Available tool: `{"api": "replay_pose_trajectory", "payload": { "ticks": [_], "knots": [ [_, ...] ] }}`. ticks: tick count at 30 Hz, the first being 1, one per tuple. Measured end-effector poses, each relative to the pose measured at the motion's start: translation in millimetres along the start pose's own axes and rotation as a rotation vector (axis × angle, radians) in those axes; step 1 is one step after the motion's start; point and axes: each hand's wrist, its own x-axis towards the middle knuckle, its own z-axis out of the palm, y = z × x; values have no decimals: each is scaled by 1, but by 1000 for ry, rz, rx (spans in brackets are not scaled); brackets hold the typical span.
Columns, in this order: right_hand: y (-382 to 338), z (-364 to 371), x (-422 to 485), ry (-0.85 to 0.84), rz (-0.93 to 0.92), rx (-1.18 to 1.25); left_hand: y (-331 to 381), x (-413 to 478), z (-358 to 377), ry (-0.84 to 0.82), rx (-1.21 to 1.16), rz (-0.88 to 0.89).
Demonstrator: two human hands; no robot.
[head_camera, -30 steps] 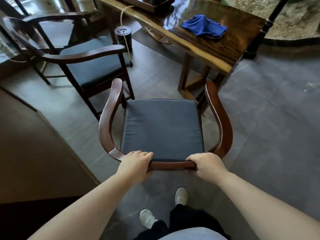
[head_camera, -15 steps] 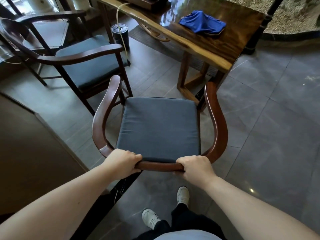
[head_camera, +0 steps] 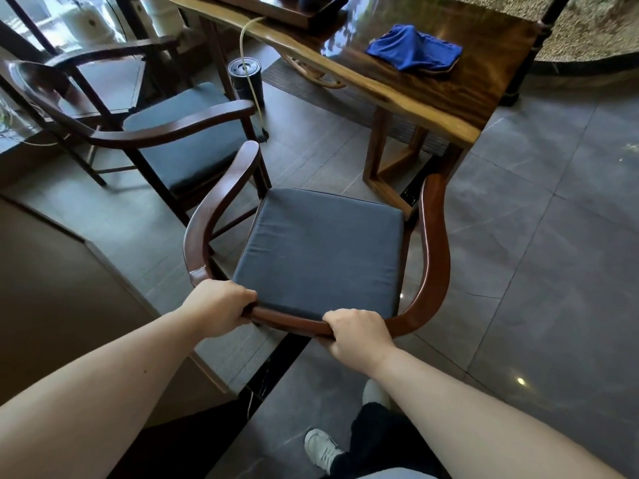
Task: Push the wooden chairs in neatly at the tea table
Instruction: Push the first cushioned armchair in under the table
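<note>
Both hands, left hand (head_camera: 221, 305) and right hand (head_camera: 356, 331), clasp the back rail of the near chair (head_camera: 321, 250), standing clear of the tea table (head_camera: 432, 95) corner, apparently not yet tucked; the second chair (head_camera: 179, 133) also waits.

We are gripping the chair (head_camera: 434, 236) by its back rail, left hand (head_camera: 218, 311) and right hand (head_camera: 358, 335) both closed over it. The table (head_camera: 432, 95) is sitting at one o'clock, a second chair (head_camera: 166, 131) at ten o'clock.
</note>
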Motion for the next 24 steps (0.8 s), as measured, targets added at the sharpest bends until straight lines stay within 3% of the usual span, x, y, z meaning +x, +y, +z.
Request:
{"api": "replay_pose_trajectory", "payload": {
  "ticks": [9,14,24],
  "knots": [
    [33,10,-4,70,-122,138,13,-9,11,195,-83,-28],
    [38,13,-2,82,-135,135,11,-7,13,195,-56,50],
    [20,15,-7,133,50,104,-6,10,17,138,-128,296]
  ]
}}
